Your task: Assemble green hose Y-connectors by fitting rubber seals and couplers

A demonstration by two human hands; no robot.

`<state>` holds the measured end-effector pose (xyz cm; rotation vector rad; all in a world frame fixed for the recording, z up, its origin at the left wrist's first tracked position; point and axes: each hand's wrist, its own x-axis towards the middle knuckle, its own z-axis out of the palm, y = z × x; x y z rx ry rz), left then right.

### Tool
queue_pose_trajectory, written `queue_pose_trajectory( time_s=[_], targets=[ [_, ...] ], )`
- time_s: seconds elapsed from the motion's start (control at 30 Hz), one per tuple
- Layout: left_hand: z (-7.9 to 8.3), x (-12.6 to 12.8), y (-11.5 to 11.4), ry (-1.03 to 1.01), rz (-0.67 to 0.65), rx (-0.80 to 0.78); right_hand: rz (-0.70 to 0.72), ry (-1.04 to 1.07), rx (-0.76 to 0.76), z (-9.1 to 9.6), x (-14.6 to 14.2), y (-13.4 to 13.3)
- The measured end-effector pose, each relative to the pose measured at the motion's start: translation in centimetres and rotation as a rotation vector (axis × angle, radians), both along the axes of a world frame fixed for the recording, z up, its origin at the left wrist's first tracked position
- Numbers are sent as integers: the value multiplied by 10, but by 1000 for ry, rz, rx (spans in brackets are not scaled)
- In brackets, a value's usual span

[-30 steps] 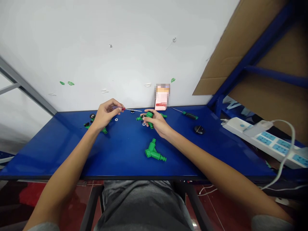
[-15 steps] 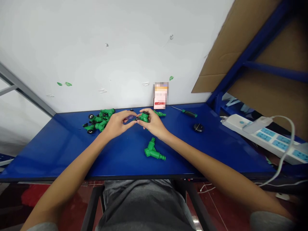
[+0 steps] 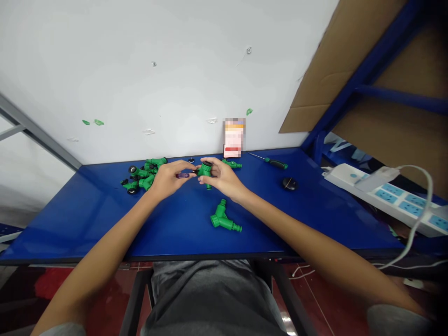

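Observation:
My right hand (image 3: 224,177) grips a green hose splitter (image 3: 206,171) with a black collar on top, held over the middle of the table. Just left of it, my left hand (image 3: 171,177) is closed around a small tool with a purple see-through handle (image 3: 182,175). Its fingertips meet a small black part (image 3: 195,171) at the splitter's side; whether that belongs to the tool or the splitter is unclear. Nearer to me lies another green Y-shaped hose splitter (image 3: 224,218). Behind my right hand, a further green fitting (image 3: 234,164) is partly hidden.
Several green and black fittings (image 3: 142,173) are heaped at the left. A black ring (image 3: 191,160) lies near the wall. To the right are a screwdriver (image 3: 276,163), a round black object (image 3: 289,183) and a white power strip (image 3: 378,191). A blurred upright card or screen (image 3: 234,140) leans at the back.
The splitter has turned more upright in my right hand, its lower end now showing. My left hand has shifted slightly, and the purple handle shows more clearly.

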<state>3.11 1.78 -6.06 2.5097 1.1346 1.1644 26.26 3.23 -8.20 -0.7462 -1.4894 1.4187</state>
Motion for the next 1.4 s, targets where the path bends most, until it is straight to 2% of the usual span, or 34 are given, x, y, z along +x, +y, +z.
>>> queue_pose_trajectory(
  time_s=[0.23,0.47,0.7,0.83,1.0,1.07,1.23,1.4],
  targets=[
    [-2,4,-2,-120,98,-103,-73,-28,50,7,-1,-7],
    [-4,5,-2,-126,51,-45,-57,9,26,8,1,-6],
    [2,7,-4,-90,25,-78,32,128,-191,9,3,-6],
    [5,3,-3,-122,70,-166,71,184,-293,5,3,-1],
    [15,-5,-3,-210,122,-241,57,212,-358,1,1,2],
    [18,-8,-2,-276,90,-287,47,224,-381,1,0,1],
    [18,-12,3,-552,-117,-499,3,196,-384,-3,-3,0],
    [18,-9,4,-630,-129,-521,-28,182,-336,-7,-4,1]
  ],
)
